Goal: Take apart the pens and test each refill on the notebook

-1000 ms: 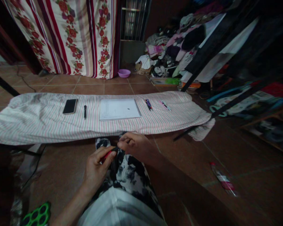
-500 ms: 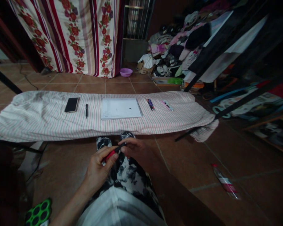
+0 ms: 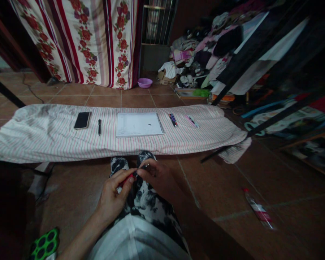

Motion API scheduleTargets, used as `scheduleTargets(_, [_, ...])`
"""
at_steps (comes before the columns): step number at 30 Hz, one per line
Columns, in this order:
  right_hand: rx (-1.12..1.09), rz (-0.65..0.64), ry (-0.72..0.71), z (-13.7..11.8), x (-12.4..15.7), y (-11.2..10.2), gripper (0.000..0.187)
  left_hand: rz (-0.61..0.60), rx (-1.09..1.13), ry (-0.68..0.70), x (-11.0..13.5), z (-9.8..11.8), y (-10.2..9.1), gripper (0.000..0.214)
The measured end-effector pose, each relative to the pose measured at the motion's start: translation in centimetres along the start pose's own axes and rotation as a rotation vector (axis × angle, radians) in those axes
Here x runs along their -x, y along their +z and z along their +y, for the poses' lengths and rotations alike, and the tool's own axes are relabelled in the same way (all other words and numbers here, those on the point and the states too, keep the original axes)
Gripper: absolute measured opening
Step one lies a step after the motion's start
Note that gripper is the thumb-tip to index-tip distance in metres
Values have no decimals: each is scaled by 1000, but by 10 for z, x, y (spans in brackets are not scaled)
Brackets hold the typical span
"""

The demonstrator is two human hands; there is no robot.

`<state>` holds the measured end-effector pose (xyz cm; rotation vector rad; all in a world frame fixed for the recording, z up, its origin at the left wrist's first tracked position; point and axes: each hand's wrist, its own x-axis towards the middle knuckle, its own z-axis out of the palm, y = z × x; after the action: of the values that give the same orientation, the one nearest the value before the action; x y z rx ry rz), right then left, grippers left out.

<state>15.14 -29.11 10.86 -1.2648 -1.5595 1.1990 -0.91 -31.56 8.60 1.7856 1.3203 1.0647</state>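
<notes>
Above my lap, my left hand (image 3: 113,191) is closed round a small red-and-black object (image 3: 128,178), its red part between thumb and fingers. My right hand (image 3: 157,177) pinches the dark end, where something small and shiny shows by the fingertips. Both hands nearly touch, and the fingers cover much of the object, so its kind is unclear. Beyond them, on the striped cloth (image 3: 62,141), lies a spiral notebook (image 3: 135,124) with a small dark bit on its page. A black pen (image 3: 99,127) and a phone (image 3: 82,120) lie left of it.
Several pens (image 3: 173,120) and a pink-and-white item (image 3: 192,121) lie right of the notebook. A bottle (image 3: 259,211) is on the tiled floor at right, and a green item with round holes (image 3: 44,243) at lower left. Behind stand a purple basin (image 3: 144,83) and a clothes heap (image 3: 200,54).
My right fingers have curled further over the dark end, so less of it shows. The left hand keeps its hold on the red part almost unmoved.
</notes>
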Motion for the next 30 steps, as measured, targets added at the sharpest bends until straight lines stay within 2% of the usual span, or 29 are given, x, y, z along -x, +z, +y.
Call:
scheduleTargets(7, [188, 52, -17, -2, 2, 2, 19, 22, 31, 10, 1, 0, 1, 25])
scheduleTargets(12, [16, 54, 16, 2, 2, 5, 15, 47, 87, -35, -1, -1, 2, 22])
scheduleTargets(15, [-158, 24, 4, 7, 3, 6, 25, 52, 126, -71, 0, -1, 2, 21])
scheduleTargets(17, [-211, -1, -28, 10, 4, 6, 26, 53, 154, -96, 0, -1, 2, 21])
scheduleTargets(21, [-206, -38, -77, 10, 4, 4, 17, 47, 187, -151, 0, 0, 1, 23])
scheduleTargets(25, [-202, -41, -9, 6, 3, 3, 14, 66, 180, -208, 1, 0, 1, 24])
scheduleTargets(30, [-158, -6, 11, 1, 2, 5, 12, 46, 151, -153, 3, 0, 0, 20])
